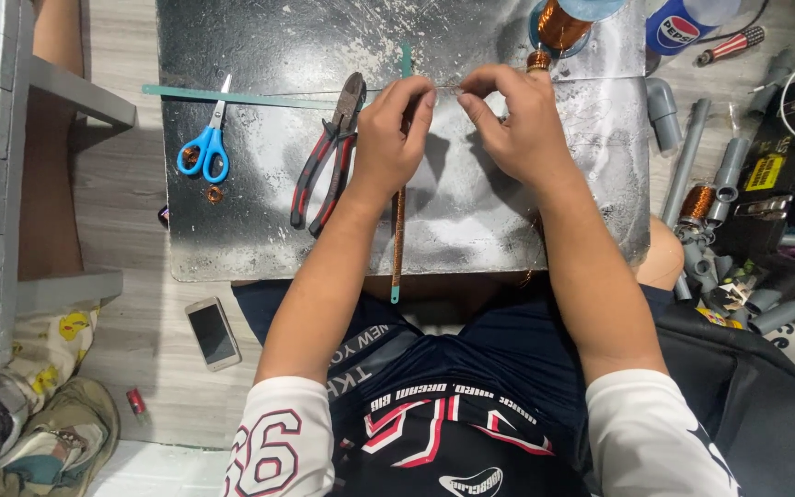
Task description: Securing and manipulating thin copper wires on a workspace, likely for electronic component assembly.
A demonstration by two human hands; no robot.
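You see blue-handled scissors (206,147), red-and-black pliers (328,156), a teal strip (232,96) and copper wire coil (560,25) on the grey, white-dusted surface (471,221).

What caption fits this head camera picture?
Two hands, left hand and right hand, pinch a thin wire above a metal sheet, pliers nearby.

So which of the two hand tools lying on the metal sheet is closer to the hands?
The red-and-black pliers, lying just beside the left hand. The blue-handled scissors lie farther out, toward the sheet's left edge.
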